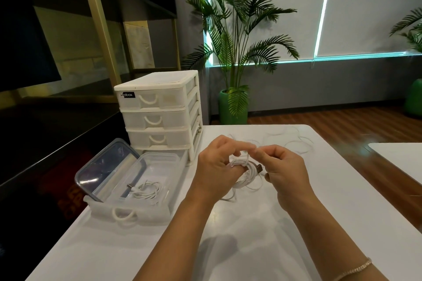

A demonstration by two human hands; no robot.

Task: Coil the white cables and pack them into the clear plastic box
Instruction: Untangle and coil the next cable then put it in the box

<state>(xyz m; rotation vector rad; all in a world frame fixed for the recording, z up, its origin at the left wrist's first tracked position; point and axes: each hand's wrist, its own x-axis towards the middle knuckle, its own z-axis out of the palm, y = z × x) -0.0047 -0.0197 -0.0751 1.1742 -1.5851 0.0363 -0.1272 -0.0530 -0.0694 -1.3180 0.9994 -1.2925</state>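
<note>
Both hands raised above the white table (pixel 262 223), centre of view. Left hand (pixel 215 166) holds a coiled white cable (pixel 245 172): fingers curled round the bundle, thumb poking through the wrapped part of the coil. Right hand (pixel 284 170) just right of it, thumb and forefinger pinched together on the cable's free end at the top of the bundle, other fingers curled. A dark USB plug (pixel 258 168) sticks out of the coil between the two hands. A loose tail of the same cable hangs down and trails on the table under the left wrist.

Far side of the table, beyond the hands: more loose white cables (pixel 294 141) lying in open loops, faint against the white surface.

Left of the hands: clear plastic box (pixel 159 159), open, sitting inside a pulled-out drawer (pixel 127 211) with a looped handle on its near face. One coiled cable (pixel 146 190) already lies on the box's floor. The box's lid (pixel 107 166) leans tilted against its left side.

Behind the box: white drawer unit (pixel 159 109), three shut drawers stacked, at the table's far left edge.

Thin bracelet (pixel 352 269) on the right wrist. Potted palm (pixel 237 52) in a green pot on the floor beyond the table.
</note>
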